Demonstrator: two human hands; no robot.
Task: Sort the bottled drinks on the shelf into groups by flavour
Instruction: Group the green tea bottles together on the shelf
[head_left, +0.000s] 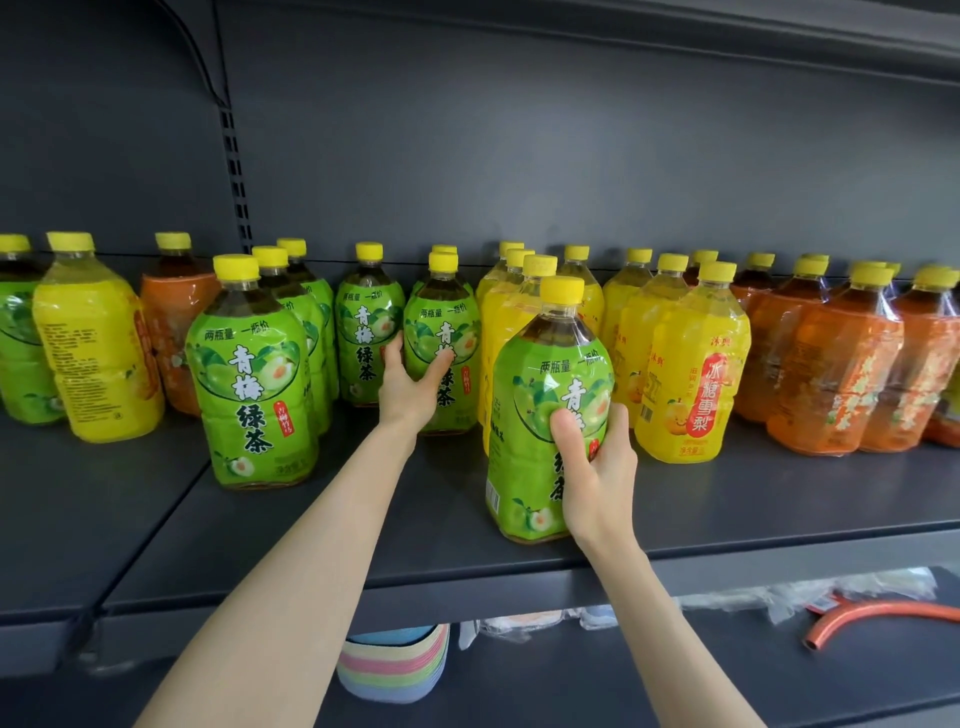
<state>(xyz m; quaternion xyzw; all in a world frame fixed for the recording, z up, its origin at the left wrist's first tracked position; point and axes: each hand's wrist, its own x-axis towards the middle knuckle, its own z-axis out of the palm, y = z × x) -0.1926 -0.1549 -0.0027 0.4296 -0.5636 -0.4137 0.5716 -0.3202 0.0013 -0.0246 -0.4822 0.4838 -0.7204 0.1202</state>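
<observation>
The shelf (441, 519) is bare along its front edge. 1 wide lane runs back between the front-left green tea bottle (251, 374) and the near green tea bottle (540, 405) in my right hand (595, 467); my left hand (410, 387) fills it, gripping the rear green tea bottle (441, 322). Yellow pear drink bottles (685, 364) and orange bottles (831, 374) stand packed on the right.

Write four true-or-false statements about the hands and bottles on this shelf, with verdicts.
1. The right hand grips the front green bottle. True.
2. The left hand holds an orange bottle. False: it holds the rear green bottle.
3. Every visible cap is yellow. True.
4. All orange bottles stand at the right. False: the left orange bottle stands among yellow and green ones.
</observation>
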